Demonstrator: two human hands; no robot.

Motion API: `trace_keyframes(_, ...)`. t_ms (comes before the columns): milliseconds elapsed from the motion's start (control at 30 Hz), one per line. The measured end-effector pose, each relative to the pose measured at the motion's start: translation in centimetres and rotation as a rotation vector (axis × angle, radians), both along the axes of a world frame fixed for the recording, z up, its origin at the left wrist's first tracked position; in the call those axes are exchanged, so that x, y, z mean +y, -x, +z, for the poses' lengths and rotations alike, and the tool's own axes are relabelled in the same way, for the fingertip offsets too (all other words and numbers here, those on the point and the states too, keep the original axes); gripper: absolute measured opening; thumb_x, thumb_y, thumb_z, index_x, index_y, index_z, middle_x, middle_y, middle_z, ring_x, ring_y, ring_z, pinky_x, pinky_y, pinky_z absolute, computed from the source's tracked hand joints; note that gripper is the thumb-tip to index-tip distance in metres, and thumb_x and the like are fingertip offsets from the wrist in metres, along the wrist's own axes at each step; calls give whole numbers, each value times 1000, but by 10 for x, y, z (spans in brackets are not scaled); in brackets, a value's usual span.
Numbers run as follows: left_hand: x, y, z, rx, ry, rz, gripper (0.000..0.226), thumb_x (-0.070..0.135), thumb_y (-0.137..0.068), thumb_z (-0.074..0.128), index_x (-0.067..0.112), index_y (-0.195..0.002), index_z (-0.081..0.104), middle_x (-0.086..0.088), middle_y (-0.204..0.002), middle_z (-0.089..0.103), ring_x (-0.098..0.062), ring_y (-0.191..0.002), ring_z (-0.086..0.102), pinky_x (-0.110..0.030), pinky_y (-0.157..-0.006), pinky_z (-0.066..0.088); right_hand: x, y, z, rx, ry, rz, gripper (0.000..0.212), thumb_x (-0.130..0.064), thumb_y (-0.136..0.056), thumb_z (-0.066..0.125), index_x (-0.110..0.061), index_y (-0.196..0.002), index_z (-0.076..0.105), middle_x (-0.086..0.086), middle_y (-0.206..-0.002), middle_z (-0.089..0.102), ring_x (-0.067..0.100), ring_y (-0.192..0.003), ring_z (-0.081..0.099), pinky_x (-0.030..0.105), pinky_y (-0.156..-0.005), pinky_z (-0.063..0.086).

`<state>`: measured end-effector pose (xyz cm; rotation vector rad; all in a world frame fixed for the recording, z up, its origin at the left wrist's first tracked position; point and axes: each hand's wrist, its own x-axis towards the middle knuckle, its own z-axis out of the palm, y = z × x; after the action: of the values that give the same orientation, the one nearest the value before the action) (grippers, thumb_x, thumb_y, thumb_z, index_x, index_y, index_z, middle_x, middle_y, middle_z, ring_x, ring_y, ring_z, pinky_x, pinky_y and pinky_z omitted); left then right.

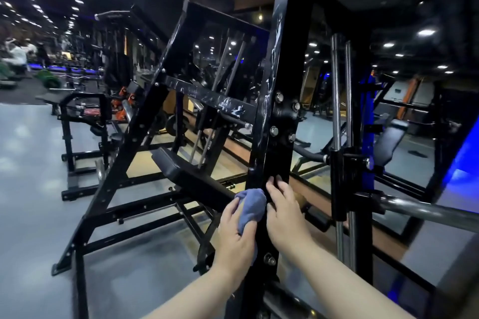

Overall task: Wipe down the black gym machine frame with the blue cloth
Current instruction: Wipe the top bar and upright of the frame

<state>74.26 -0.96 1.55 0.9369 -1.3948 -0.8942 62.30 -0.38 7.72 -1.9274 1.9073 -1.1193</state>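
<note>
Above the grey gym floor (31,153), the blue cloth (250,206) is bunched in the left hand (234,235) against the black frame (281,116) — the right hand (281,211) is laid flat on it. Firm upward rubs seem needed.

Frame: we see a tall black square-section steel upright (281,85), its upper half streaked with white smears, with silver bolt heads (278,97) at mid-height.
Cloth: we note a bunched blue cloth (251,204) touching the upright's left edge.
Left hand: the left hand (237,237) grips the cloth from below.
Right hand: the right hand (282,211) rests on the upright's front face, fingers straight.
Surroundings: we find a chrome bar (427,211) at right and a black padded bench (191,173) behind, left.
</note>
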Motion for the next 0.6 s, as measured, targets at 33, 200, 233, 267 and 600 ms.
trace_keyframes(33, -7, 0, 7, -55, 24, 7, 47, 44, -84, 44, 62, -127, 48, 26, -147, 40, 7, -140, 32, -37, -123, 26, -1, -1, 0, -16, -5, -19, 54, -4, -102, 37, -23, -152, 43, -9, -162, 24, 14, -148, 24, 24, -117, 19)
trace_keyframes(200, -49, -9, 47, -97, 105, -70, 64, 29, -83, 46, 24, -146, 52, 10, -154, 37, -2, -143, 32, -37, -123, 28, -8, -9, 10, -113, 101, -133, 33, -1, -95, 47, -19, -118, 61, -6, -130, 48, 14, -125, 47, 35, -110, 39)
trace_keyframes(233, -51, -11, 48, -95, 127, -85, 63, 28, -84, 47, 23, -147, 51, 10, -154, 36, -5, -143, 33, -36, -122, 29, -10, -11, 14, -143, 146, -169, 30, 0, -94, 51, -21, -113, 61, -6, -123, 51, 12, -118, 49, 33, -108, 40)
trace_keyframes(267, -49, -12, 44, -110, 147, -95, 64, 27, -84, 49, 25, -147, 49, 11, -155, 34, -7, -143, 33, -34, -121, 29, -13, -13, 17, -181, 180, -201, 31, 0, -94, 52, -24, -113, 59, -6, -120, 51, 10, -116, 49, 32, -108, 39)
trace_keyframes(600, -64, -51, 65, -106, 102, -117, 23, 9, -97, 53, 29, -107, 60, 17, -90, 60, 2, -81, 59, -3, -69, 41, -19, -20, 19, -255, 164, -330, 37, -10, -101, 56, -25, -135, 55, -5, -136, 47, 15, -130, 49, 36, -117, 36)
